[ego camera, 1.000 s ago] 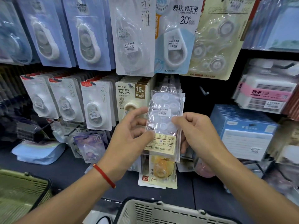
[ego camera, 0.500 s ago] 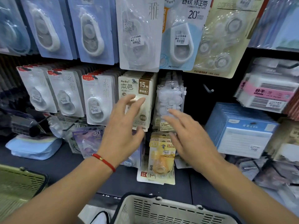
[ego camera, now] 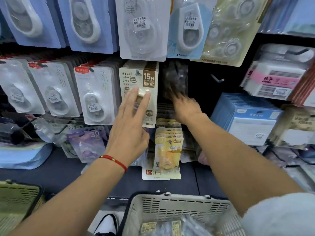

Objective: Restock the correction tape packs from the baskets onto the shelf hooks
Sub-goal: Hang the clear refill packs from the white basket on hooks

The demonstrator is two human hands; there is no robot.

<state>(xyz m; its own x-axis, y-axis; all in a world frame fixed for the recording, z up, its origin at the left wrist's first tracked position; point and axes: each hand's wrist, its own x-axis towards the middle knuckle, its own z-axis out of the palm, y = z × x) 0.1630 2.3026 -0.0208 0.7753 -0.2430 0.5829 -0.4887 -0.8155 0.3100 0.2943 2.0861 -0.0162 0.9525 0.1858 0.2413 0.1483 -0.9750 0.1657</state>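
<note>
hanging in the dark gap of the middle row, the clear pack point(ego camera: 174, 79) of correction tape sits on its hook, blurred and in shadow, just right of the beige pack point(ego camera: 139, 94) marked 15m. the right hand point(ego camera: 185, 108) reaches up to its lower edge; the hand is smeared by motion, so i cannot tell whether its fingers touch the pack or how they are set. the left hand point(ego camera: 131, 126) lies flat against the beige pack with fingers straight and spread, holding nothing; a red string bracelet point(ego camera: 114, 160) circles that wrist. below the two hands hangs a bunch of yellow packs point(ego camera: 167, 150), and left of those a purple pack point(ego camera: 87, 143) marked 30 leans on the dark shelf point(ego camera: 51, 174). white packs point(ego camera: 95, 96) fill the hooks to the left of the beige one. larger blue packs point(ego camera: 85, 23) and a big white pack point(ego camera: 143, 28) hang in the row above. one bare hook point(ego camera: 217, 80) juts out to the right of the clear pack. further right stands a stack of blue boxes point(ego camera: 245, 116). at the bottom edge a pale basket point(ego camera: 179, 208) holds more packs, and a green basket point(ego camera: 18, 200) shows at the lower left corner.
</note>
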